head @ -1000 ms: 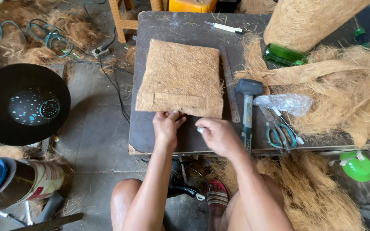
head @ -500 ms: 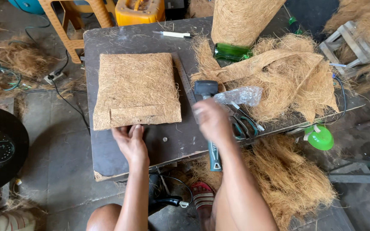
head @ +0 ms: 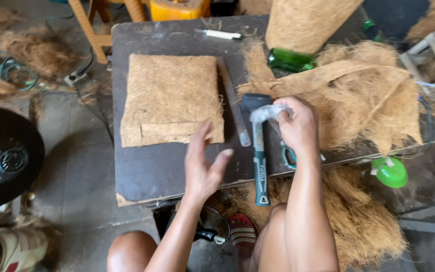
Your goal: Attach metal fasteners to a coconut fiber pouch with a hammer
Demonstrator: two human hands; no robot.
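Observation:
A square coir fibre mat [head: 172,98] lies flat on the dark board table [head: 147,171]. My left hand [head: 205,163] hovers with fingers spread just off the mat's near right corner, holding nothing. My right hand [head: 298,123] is closed on a crumpled clear plastic bag [head: 268,112], right over the head of a hammer [head: 259,151] with a green handle. A metal ruler [head: 235,108] lies along the mat's right edge. Scissors with teal handles [head: 288,156] peek out under my right wrist.
A loose coir heap [head: 368,95] covers the table's right side, with a coir roll [head: 308,22] and green bottle [head: 290,59] behind. A white marker [head: 220,34] lies at the far edge. A black round fan [head: 3,156] stands left; a green lid [head: 391,171] right.
My left hand let go of the mat's near edge and lifted with fingers apart. My right hand travelled right to the hammer head and closed on the plastic bag.

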